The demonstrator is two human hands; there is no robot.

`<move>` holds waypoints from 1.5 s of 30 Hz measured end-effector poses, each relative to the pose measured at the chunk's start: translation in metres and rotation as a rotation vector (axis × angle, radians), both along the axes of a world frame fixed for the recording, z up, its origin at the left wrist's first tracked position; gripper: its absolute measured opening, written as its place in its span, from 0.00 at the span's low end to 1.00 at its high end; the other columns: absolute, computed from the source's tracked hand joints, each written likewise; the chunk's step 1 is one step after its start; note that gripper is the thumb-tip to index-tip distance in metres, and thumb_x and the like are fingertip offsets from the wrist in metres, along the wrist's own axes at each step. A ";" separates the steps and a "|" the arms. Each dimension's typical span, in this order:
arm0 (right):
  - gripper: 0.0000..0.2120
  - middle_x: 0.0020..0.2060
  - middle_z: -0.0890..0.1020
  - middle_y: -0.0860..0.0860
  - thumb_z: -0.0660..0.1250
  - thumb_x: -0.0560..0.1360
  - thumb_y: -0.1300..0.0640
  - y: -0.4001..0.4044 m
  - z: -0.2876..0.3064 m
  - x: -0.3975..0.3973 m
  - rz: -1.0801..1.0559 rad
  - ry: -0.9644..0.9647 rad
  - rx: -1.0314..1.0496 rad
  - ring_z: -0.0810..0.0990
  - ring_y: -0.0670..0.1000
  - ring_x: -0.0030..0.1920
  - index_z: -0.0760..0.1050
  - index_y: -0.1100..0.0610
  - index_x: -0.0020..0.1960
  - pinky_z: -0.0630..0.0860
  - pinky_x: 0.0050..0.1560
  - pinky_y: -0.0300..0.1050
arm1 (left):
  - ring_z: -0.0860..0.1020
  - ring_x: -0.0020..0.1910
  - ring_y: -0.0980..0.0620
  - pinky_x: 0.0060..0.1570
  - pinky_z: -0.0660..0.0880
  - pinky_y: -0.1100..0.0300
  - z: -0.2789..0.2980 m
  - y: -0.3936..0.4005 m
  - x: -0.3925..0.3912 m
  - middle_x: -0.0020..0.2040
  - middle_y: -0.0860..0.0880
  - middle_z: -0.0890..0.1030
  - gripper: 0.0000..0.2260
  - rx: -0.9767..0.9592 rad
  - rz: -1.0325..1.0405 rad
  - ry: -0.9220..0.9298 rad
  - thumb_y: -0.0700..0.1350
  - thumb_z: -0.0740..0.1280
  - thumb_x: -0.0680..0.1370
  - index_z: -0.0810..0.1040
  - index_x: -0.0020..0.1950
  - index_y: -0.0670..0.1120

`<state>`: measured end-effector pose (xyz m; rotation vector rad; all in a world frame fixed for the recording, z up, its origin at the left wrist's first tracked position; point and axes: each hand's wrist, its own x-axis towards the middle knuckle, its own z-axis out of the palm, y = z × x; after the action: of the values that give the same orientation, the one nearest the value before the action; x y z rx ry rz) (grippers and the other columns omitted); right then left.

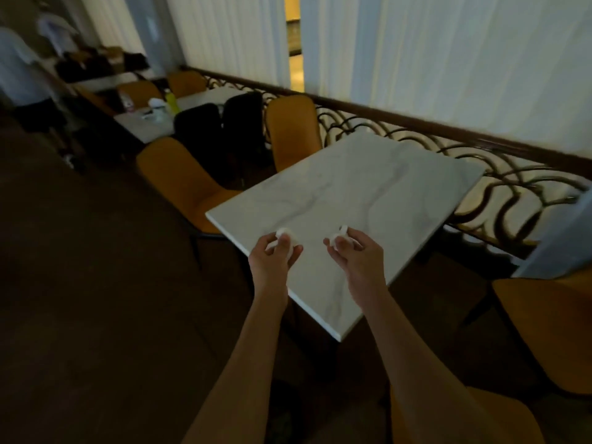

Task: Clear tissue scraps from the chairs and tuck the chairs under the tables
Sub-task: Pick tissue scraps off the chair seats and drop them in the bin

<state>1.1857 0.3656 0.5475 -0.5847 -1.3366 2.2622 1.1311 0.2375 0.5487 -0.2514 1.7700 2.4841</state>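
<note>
I have both hands out over the near corner of the white marble-patterned square table (352, 193), just below the centre of the frame. My left hand (272, 256) has its fingers curled round a small crumpled white tissue scrap (282, 233), which shows above the knuckles and again by the thumb. My right hand (357, 251) pinches a second small white tissue scrap (340, 233) between thumb and fingertips, the other fingers loosely bent.

As I read it, the step is gathering the scraps before dealing with the chairs. To do it well I would keep both grips firm, since crumpled tissue slips easily, and merge the two scraps into one hand so the other is free to push.

The mustard-orange padded chair (189, 184) at the left of the frame stands pulled out from the table edge, and another orange chair (293, 129) sits at the far side. A third orange chair (551, 328) at the right edge also looks untucked. I cannot tell whether any seat holds more tissue; the light is dim.
</note>
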 end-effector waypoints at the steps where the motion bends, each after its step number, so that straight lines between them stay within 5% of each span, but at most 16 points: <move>1: 0.08 0.53 0.80 0.65 0.67 0.76 0.70 -0.012 -0.001 -0.011 0.022 -0.005 0.000 0.85 0.59 0.53 0.78 0.68 0.55 0.82 0.53 0.47 | 0.84 0.52 0.45 0.50 0.82 0.54 -0.003 -0.013 -0.009 0.55 0.41 0.80 0.08 -0.011 0.019 -0.001 0.40 0.69 0.80 0.80 0.57 0.39; 6: 0.06 0.52 0.81 0.63 0.66 0.76 0.71 -0.076 -0.009 -0.060 0.105 -0.049 0.010 0.85 0.60 0.51 0.79 0.62 0.49 0.82 0.50 0.46 | 0.85 0.47 0.49 0.50 0.82 0.55 -0.013 -0.080 -0.049 0.51 0.41 0.82 0.07 -0.067 0.086 -0.011 0.42 0.68 0.80 0.80 0.55 0.39; 10: 0.12 0.41 0.83 0.56 0.67 0.75 0.71 -0.121 -0.013 -0.088 0.126 -0.071 0.056 0.85 0.60 0.50 0.80 0.56 0.40 0.82 0.50 0.47 | 0.85 0.42 0.53 0.48 0.82 0.56 -0.021 -0.123 -0.074 0.45 0.46 0.82 0.06 -0.094 0.093 -0.024 0.43 0.68 0.80 0.80 0.54 0.41; 20: 0.06 0.52 0.81 0.59 0.69 0.76 0.65 -0.158 -0.115 -0.122 0.216 -0.257 0.011 0.85 0.57 0.52 0.77 0.58 0.52 0.82 0.53 0.48 | 0.83 0.49 0.51 0.51 0.82 0.57 -0.111 -0.155 -0.095 0.49 0.48 0.82 0.01 -0.127 0.110 -0.202 0.43 0.69 0.79 0.80 0.49 0.48; 27: 0.11 0.55 0.81 0.58 0.68 0.78 0.62 -0.165 -0.228 -0.116 0.327 -0.470 -0.001 0.85 0.54 0.54 0.76 0.60 0.61 0.82 0.54 0.49 | 0.83 0.53 0.50 0.49 0.81 0.59 -0.231 -0.167 -0.083 0.53 0.47 0.82 0.03 -0.128 0.142 -0.420 0.42 0.69 0.79 0.79 0.51 0.48; 35: 0.09 0.54 0.83 0.58 0.69 0.77 0.65 -0.177 -0.398 -0.088 0.344 -0.690 -0.124 0.85 0.54 0.53 0.77 0.58 0.56 0.82 0.54 0.50 | 0.84 0.52 0.48 0.47 0.82 0.61 -0.404 -0.192 -0.037 0.54 0.43 0.83 0.07 -0.169 0.174 -0.664 0.43 0.71 0.78 0.79 0.54 0.42; 41: 0.12 0.56 0.82 0.59 0.69 0.76 0.63 -0.184 -0.536 -0.054 0.343 -0.831 -0.144 0.83 0.55 0.56 0.76 0.61 0.60 0.81 0.55 0.49 | 0.83 0.52 0.46 0.53 0.81 0.52 -0.545 -0.194 -0.005 0.51 0.43 0.81 0.05 -0.129 0.192 -0.841 0.39 0.71 0.78 0.79 0.51 0.38; 45: 0.14 0.58 0.81 0.59 0.67 0.78 0.63 -0.187 -0.611 -0.027 0.352 -0.898 -0.136 0.84 0.54 0.56 0.74 0.63 0.63 0.82 0.53 0.46 | 0.82 0.53 0.47 0.50 0.81 0.55 -0.616 -0.189 0.014 0.52 0.44 0.81 0.07 -0.157 0.182 -0.880 0.39 0.70 0.78 0.80 0.54 0.37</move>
<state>1.1583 0.1786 -0.0637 -1.6661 -1.7813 2.4709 1.1455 0.0487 -0.0674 -1.3165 1.5501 1.8215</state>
